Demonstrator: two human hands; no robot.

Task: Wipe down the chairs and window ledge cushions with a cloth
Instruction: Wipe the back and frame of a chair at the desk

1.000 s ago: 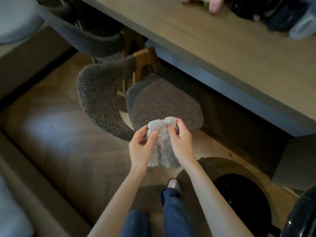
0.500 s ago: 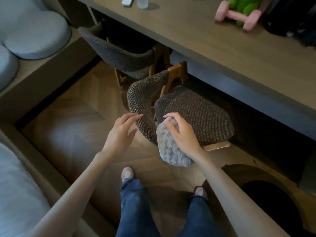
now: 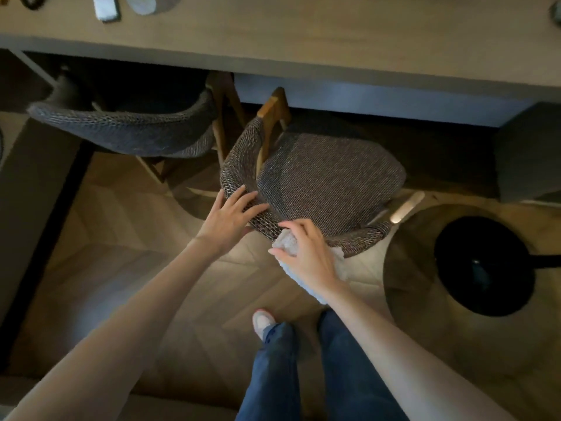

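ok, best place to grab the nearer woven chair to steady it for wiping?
Likely the top rim of its curved backrest, from behind: the seat faces the desk, and the back is a thin band fingers can hook over. The left hand rests there; the right hand holds the cloth.

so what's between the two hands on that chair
A short stretch of the chair's woven backrest, seen in the head view; the left hand rests on it, the right hand grips the cloth beside it.
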